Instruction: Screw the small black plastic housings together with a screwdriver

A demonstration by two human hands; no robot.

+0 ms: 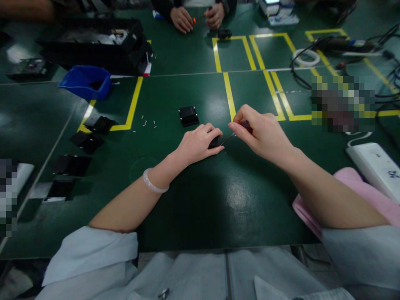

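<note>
My left hand is closed over a small black block on the green table, its fingers covering most of it. In my right hand is a screwdriver with a dark handle mostly hidden by the fingers. Its thin metal shaft slants down to the left and its tip meets the block's right side. Just beyond my left hand sits another black block with small bright spots at its corners. Several tiny screws lie loose to the left of it.
Several black parts stand in a row at the left, below a blue bin and black trays. A co-worker's hands are across the table. Cables, a white power strip and pink cloth are at right.
</note>
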